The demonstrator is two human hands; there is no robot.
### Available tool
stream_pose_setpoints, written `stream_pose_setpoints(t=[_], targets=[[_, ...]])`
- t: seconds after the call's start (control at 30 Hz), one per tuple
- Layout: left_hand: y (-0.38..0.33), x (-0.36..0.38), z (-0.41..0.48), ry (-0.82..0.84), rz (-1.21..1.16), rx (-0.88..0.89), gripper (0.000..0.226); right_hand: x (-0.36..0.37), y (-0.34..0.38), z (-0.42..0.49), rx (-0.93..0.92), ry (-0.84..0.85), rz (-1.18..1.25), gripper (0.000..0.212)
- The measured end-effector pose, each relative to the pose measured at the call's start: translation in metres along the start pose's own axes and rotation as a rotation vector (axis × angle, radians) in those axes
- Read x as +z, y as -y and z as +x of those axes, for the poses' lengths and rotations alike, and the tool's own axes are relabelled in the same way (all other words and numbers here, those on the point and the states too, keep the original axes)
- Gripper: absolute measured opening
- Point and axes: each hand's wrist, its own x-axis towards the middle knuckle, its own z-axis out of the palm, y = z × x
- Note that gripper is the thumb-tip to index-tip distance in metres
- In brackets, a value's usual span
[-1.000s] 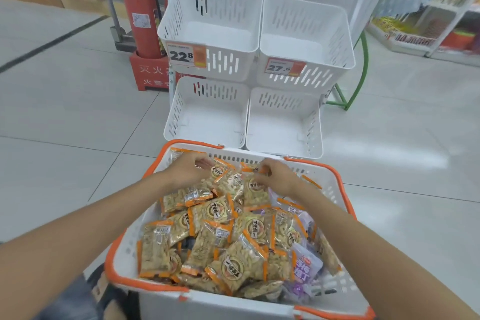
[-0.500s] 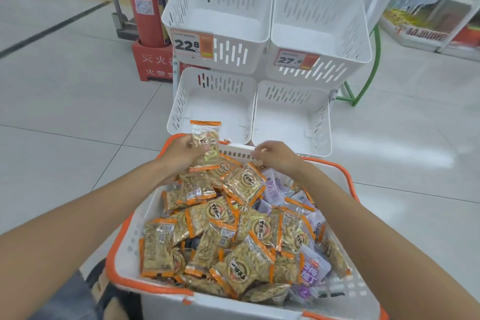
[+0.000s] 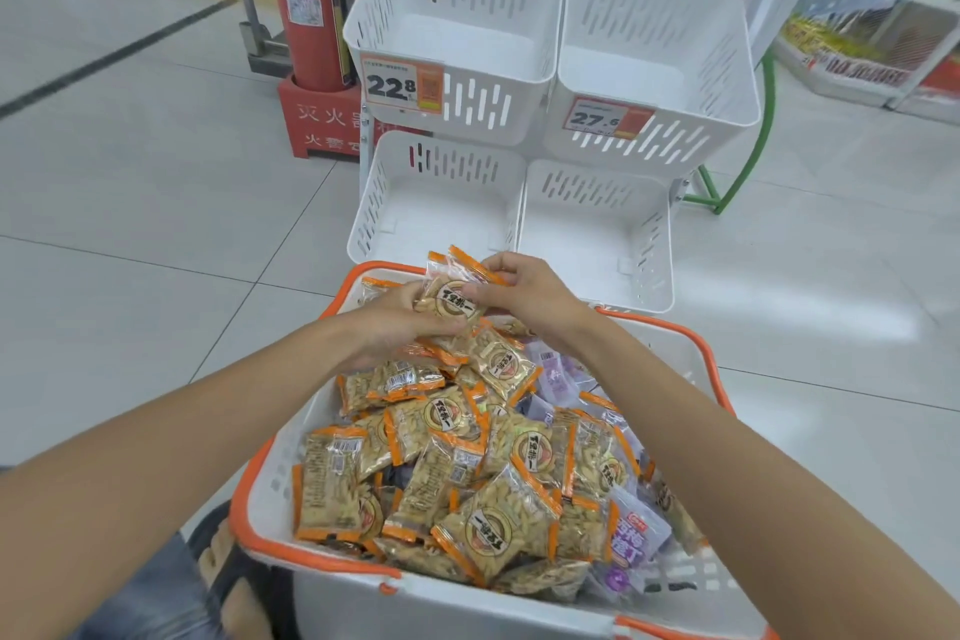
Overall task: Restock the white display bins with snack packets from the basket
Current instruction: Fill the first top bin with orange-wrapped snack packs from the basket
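Right hand (image 3: 530, 294) has joined left hand (image 3: 395, 325), fingers holding packets (image 3: 454, 299) before empty bins (image 3: 441, 208).

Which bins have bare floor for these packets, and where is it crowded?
All four white slotted bins show bare floors: upper left, upper right, lower left, lower right. The orange-rimmed white basket is crowded with orange-edged snack packets; both hands sit there.

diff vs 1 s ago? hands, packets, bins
Both hands rose from the pile. The left hand took up orange-edged snack packets, and the right hand has joined it, so both now grip the bunch above the far rim of the basket. Unchanged: all four white display bins empty, basket in the same spot.
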Motion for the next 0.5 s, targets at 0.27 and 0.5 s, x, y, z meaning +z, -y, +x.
stream_pose_setpoints(t=[0.27,0.5], targets=[[0.010,-0.010,-0.011,-0.136,-0.207,-0.057,0.090,-0.011,-0.087,-0.005,0.318,0.064,-0.974,0.024],[0.003,-0.012,-0.004,-0.294,-0.263,-0.002,0.072,-0.037,-0.043,-0.012,0.127,-0.031,-0.273,0.009]])
